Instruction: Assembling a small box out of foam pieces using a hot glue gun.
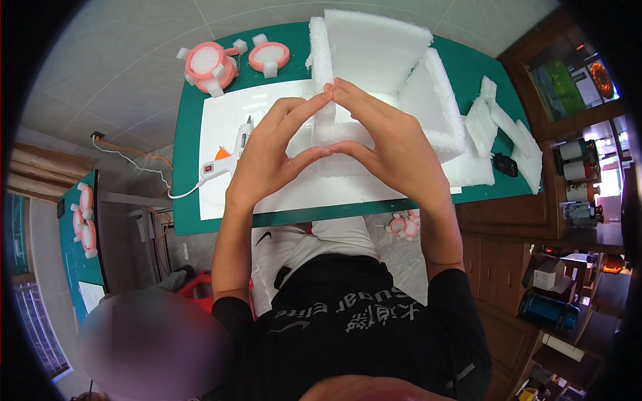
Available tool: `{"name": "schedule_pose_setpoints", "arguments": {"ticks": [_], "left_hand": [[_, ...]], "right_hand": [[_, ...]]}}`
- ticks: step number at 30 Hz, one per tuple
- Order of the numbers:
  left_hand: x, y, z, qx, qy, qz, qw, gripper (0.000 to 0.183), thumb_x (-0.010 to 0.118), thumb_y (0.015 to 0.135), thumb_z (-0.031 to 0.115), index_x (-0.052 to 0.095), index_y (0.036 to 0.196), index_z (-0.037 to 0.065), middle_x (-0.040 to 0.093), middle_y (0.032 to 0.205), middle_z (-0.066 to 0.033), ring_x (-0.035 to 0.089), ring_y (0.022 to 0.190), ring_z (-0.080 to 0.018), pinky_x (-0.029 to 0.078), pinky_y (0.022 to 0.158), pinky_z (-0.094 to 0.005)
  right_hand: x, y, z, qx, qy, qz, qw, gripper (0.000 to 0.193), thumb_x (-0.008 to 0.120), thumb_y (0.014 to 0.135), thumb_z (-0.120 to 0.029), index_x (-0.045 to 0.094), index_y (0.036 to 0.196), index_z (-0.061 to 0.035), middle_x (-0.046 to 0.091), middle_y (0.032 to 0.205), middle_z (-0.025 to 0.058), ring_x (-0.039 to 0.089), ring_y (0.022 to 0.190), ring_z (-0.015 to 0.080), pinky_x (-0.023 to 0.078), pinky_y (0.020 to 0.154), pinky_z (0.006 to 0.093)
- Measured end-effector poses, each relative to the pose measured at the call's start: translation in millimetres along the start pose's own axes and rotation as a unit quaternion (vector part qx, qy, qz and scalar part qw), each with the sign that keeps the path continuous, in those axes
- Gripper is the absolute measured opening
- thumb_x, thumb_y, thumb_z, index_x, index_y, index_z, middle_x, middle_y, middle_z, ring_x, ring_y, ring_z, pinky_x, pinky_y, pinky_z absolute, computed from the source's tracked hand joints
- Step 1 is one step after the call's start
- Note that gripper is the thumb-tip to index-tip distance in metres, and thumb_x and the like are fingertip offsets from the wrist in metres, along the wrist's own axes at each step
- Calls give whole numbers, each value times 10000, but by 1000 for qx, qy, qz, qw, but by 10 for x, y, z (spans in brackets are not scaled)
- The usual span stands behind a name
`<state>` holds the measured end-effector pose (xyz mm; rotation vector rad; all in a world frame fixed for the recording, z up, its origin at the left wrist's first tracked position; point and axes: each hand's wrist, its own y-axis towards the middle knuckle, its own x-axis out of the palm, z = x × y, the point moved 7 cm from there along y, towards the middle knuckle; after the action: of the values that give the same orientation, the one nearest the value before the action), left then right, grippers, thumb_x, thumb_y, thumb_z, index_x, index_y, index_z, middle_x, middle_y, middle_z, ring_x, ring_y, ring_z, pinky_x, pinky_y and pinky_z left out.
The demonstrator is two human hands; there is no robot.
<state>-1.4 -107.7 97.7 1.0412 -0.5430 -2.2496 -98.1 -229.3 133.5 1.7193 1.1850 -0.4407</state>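
My left hand [266,148] and my right hand [396,139] are raised over the table, holding nothing. Their fingertips meet at the top and their thumb tips meet below, which leaves an opening between the palms. Fingers on both hands are stretched out. Beyond and below them stands an open-topped white foam box [378,50], whose near wall is partly hidden by my hands. A white glue gun [226,162] with an orange trigger lies just left of my left hand. It rests on a white board [221,127], which also extends under the box.
Pink rings with foam blocks [203,61] and another pink ring [269,55] sit at the green table's far left. Foam strips [498,123] and a small black object [505,164] lie on the right. A cabinet [508,218] borders that side. A person's blurred head [154,344] is lower left.
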Motion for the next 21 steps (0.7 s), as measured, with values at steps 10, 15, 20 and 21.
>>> {"name": "schedule_pose_setpoints", "arguments": {"ticks": [10,15,20,21], "left_hand": [[27,-36,-26,-35,-42,10,998,733,838,763,96,538,1427,169,578,1284,-89,610,1058,-222,539,805,-326],[46,-6,-35,-55,-32,11,998,754,853,729,72,546,1413,147,571,1285,-110,608,1055,-232,544,804,-333],[99,-39,-74,-67,-20,44,997,751,869,702,66,566,1387,126,550,1346,-138,603,1114,-255,554,814,-349],[123,-39,-76,-61,-24,39,997,751,869,702,66,566,1387,126,550,1346,-138,603,1114,-255,554,814,-349]], "right_hand": [[-464,-240,-220,-84,-35,89,992,599,783,804,-90,555,1345,28,626,1327,186,643,1138,336,486,1004,391],[-1011,-1252,514,0,51,438,898,463,608,852,26,519,1304,77,623,1246,234,628,1113,303,469,1001,406],[-725,-1743,1159,157,157,428,876,550,576,911,-98,425,1423,36,555,1352,223,535,1257,289,457,1022,410],[-606,-1747,1204,168,183,398,883,589,592,906,-120,410,1447,26,535,1387,219,520,1278,291,452,1030,418]]}}
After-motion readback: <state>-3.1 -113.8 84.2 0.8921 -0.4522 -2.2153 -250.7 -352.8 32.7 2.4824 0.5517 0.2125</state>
